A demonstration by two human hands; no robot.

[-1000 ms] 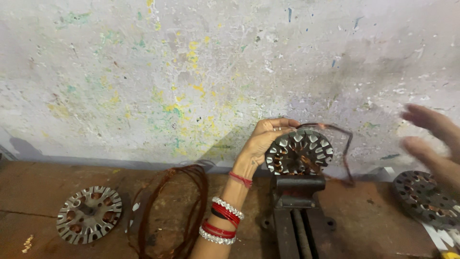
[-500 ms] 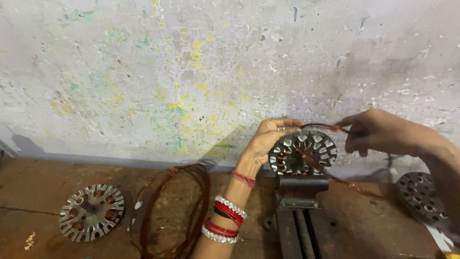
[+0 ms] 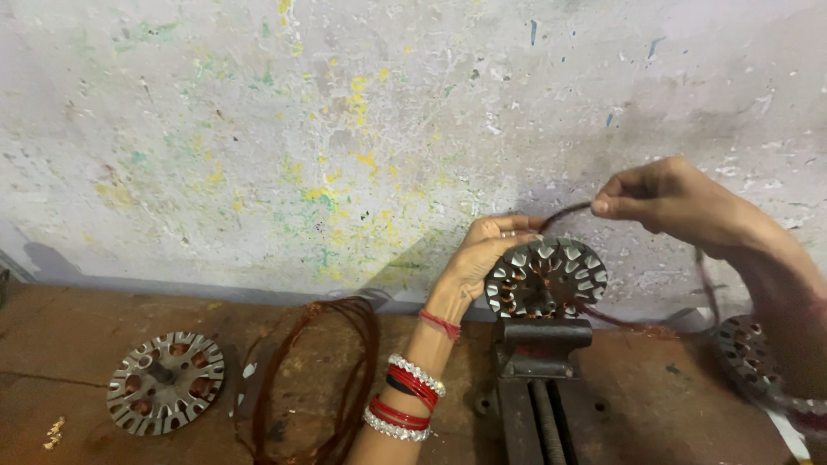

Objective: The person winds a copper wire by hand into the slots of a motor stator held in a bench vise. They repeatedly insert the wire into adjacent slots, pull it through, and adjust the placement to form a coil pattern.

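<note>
Stator point(image 3: 546, 277) on vise point(image 3: 541, 344); wire coil point(image 3: 310, 379) left.

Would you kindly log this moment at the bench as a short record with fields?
Setting: wooden bench against a paint-flecked wall
Left hand: rests on the upper left rim of the slotted stator core
Right hand: pinches a strand of copper wire above the core
Mount: core sits upright in a dark bench vise
Left of vise: loose coil of copper wire; second core lying flat
Right edge: another core, partly hidden by the right forearm
</note>
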